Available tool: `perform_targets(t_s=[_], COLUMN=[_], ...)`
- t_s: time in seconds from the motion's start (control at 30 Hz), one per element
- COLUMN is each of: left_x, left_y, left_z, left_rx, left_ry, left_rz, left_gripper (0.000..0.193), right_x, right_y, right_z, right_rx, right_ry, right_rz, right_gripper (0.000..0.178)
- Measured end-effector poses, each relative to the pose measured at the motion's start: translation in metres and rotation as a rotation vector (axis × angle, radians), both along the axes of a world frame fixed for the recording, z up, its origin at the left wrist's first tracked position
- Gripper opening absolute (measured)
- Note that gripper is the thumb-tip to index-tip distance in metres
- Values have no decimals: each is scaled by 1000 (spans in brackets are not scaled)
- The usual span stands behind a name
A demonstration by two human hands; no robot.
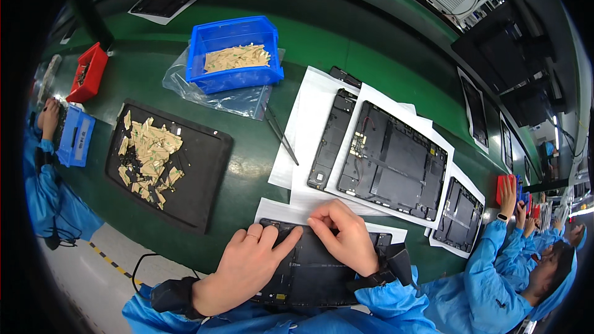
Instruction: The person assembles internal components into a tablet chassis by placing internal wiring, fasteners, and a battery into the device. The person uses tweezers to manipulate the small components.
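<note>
An opened black tablet housing (pixel 315 272) lies on white paper right in front of me, its inner parts facing up. Over its left part rests my left hand (pixel 244 266), the index finger stretched out to the housing's far edge and the other fingers loosely bent; it holds nothing I can see. Close to that fingertip is my right hand (pixel 346 238), thumb and forefinger pinched together above the far edge. Whatever lies between them is too small or hidden to make out. My palms and forearms cover parts of the housing.
Ahead are a blue bin (pixel 235 77) of tan strips, tweezers (pixel 281 136) and another opened tablet (pixel 396 161) on paper. To the left sits a black tray (pixel 213 173) with peeled scraps; beyond it, a red bin (pixel 88 74). Co-workers in blue (pixel 476 291) sit on both sides.
</note>
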State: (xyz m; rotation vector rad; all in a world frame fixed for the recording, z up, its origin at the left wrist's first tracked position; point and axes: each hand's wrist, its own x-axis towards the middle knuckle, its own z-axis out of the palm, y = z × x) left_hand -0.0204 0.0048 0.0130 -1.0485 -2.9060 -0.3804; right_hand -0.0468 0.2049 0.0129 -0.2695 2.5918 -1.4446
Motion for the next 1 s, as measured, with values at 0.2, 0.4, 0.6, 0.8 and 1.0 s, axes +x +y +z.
perform_targets(t_s=[0.2,0.4,0.6,0.8,1.0], left_x=[6,15,18,18,21], left_y=[1,-1,-3,-5,-6], left_z=[-3,-8,-16,-31,-32], left_rx=[-20,11,98,247,327], left_ry=[-2,16,16,67,116], left_rz=[37,124,176,202,214], left_gripper=[50,50,50,45,38], right_x=[-1,-1,-5,-13,-7], right_y=[1,2,4,-12,-19], right_z=[-10,-10,-4,-2,-8], right_rx=[36,58,142,315,374], right_ry=[101,148,219,443,506], right_rz=[35,62,138,261,284], right_gripper=[9,9,10,13,11])
